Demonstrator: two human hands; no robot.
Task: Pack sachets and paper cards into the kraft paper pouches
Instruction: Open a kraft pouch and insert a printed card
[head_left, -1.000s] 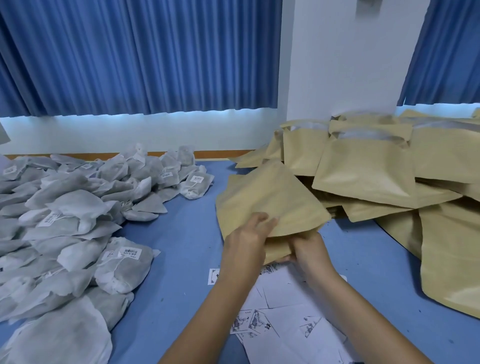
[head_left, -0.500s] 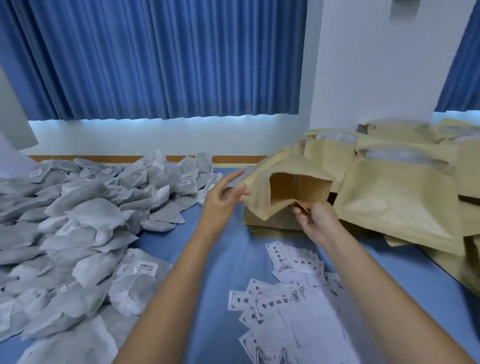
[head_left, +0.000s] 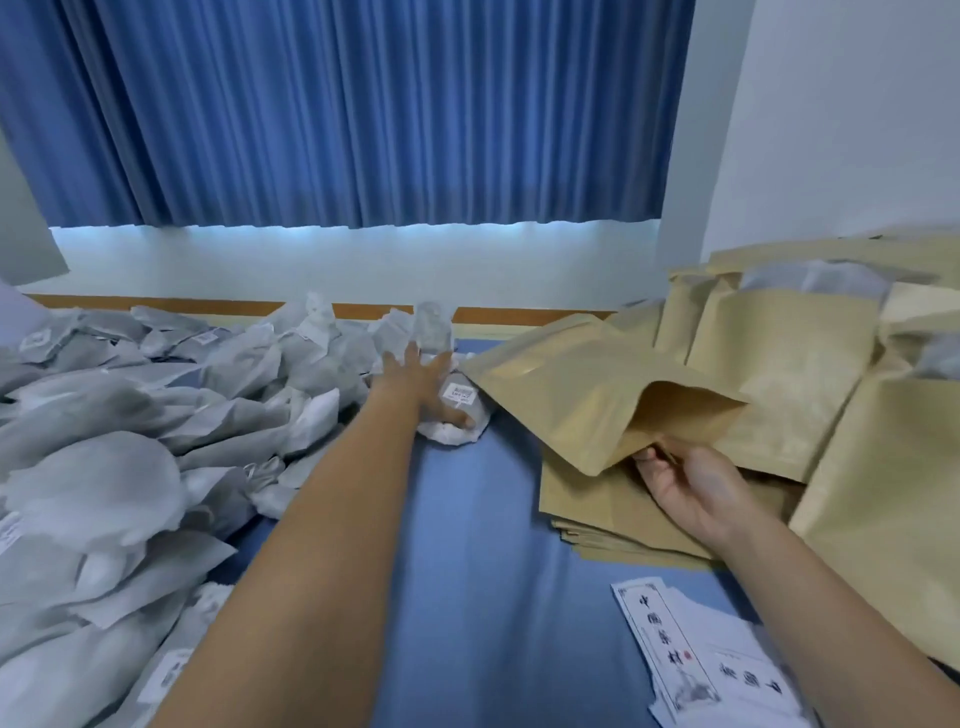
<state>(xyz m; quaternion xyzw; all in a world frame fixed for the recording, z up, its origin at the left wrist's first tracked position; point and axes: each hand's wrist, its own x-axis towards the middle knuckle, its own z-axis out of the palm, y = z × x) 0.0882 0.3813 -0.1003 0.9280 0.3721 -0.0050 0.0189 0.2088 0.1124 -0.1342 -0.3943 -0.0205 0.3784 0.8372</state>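
Reaching across the worktop (head_left: 467, 545), left hand (head_left: 415, 382) lies spread on a sachet (head_left: 449, 423), grip not closed; right hand (head_left: 691, 480) pinches the pouch (head_left: 587, 405) mouth open. Advise lifting one sachet only, inserted squarely.

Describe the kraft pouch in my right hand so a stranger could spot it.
Start at the kraft pouch heap on the right of the blue table. At its left edge, the right hand pinches one pouch. Only its mouth gapes open and empty.
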